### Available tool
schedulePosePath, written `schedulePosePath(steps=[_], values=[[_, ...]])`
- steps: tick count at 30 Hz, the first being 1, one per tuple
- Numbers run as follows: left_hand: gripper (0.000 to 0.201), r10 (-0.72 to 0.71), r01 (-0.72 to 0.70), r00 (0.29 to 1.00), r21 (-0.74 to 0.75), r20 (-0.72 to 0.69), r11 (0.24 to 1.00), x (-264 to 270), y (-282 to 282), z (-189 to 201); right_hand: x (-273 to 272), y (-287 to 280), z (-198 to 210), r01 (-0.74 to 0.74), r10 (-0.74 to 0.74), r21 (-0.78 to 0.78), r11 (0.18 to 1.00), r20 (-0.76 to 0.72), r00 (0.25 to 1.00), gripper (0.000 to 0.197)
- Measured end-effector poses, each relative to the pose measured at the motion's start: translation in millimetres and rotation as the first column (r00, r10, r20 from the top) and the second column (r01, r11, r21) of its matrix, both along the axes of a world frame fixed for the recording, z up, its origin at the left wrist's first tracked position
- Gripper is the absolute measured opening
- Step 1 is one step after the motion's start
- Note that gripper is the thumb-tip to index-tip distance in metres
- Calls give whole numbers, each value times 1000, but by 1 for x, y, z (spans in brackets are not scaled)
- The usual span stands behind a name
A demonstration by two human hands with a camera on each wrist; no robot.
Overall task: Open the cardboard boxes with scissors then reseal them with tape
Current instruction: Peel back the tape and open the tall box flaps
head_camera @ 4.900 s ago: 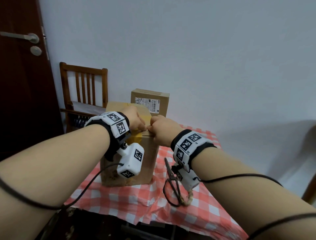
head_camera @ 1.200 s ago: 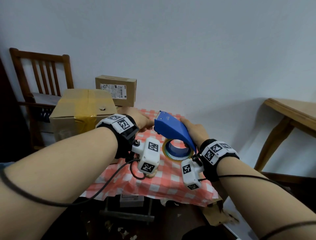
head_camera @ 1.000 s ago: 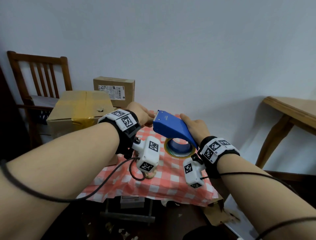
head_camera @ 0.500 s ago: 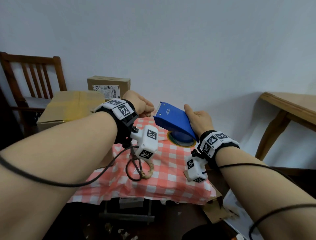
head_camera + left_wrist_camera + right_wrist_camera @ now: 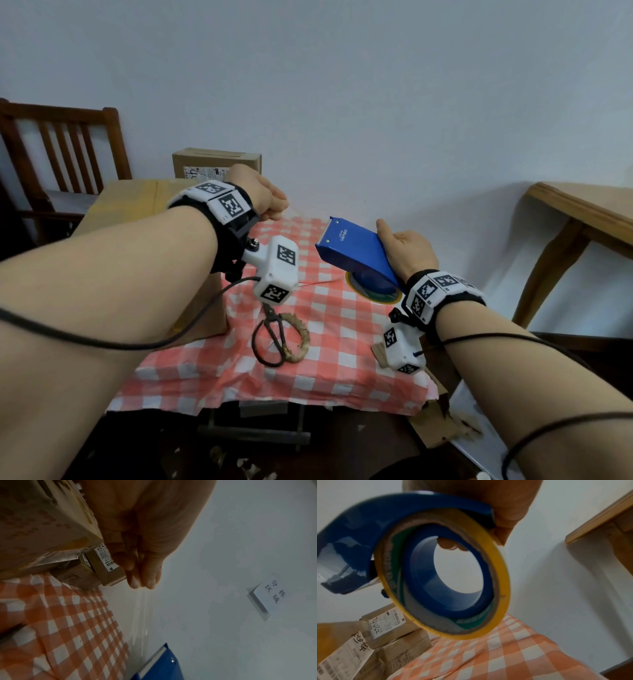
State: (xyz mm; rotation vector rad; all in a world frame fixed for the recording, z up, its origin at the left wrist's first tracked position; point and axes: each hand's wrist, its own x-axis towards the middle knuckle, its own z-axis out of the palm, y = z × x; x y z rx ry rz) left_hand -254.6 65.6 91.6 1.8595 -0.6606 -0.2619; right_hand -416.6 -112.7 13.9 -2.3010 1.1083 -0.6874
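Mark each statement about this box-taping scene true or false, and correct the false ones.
1. The right hand holds a blue tape dispenser. True.
2. The scissors are in the left hand. False: they lie on the checked tablecloth; the left hand pinches a clear strip of tape.
3. The tape roll has a yellow edge. True.
4. The small labelled box sits at the table's front edge. False: it stands at the back, by the wall.

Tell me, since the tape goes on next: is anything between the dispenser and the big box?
Nothing visible: open air separates the blue tape dispenser from the large cardboard box. The scissors lie lower, on the tablecloth.
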Motion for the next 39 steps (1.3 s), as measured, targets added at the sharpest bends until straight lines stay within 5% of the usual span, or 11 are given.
schedulePosePath(steps=[5,11,15,18,21,27,30,32,35,37,39], values=[[13,16,-22,974,24,225,999,-2,-11,-9,14,6,4,69,-76,-55,996,-142,987,59],[9,-87,53,812,75,577,996,-18,-20,-2,30,7,12,109,-130,-99,989,-251,959,51],[10,-58,70,875,-7,481,997,1,-12,19,35,3,-12,125,-105,60,990,-263,959,61],[21,-73,69,974,27,215,997,4,-11,15,50,5,-22,39,4,183,982,-228,974,54],[23,-130,129,991,48,22,991,2,-12,8,65,11,-35,-55,101,126,991,-394,914,23],[22,-174,182,981,114,-81,977,6,-5,3,71,14,-64,-181,145,11,983,-648,748,26],[26,-184,199,976,127,-118,972,6,-3,1,70,17,-51,-171,184,71,983,-486,854,16],[28,-192,210,972,133,-134,969,3,-1,3,73,21,-32,-182,210,222,958,-110,971,19],[30,-218,245,962,167,-165,955,-4,1,8,77,33,-1,-441,161,617,651,456,875,33],[31,-217,247,960,170,-177,954,-8,3,10,74,41,14,-573,161,658,489,578,800,46],[30,-201,228,964,151,-174,962,-10,7,11,69,51,23,-621,218,636,459,596,772,52]])
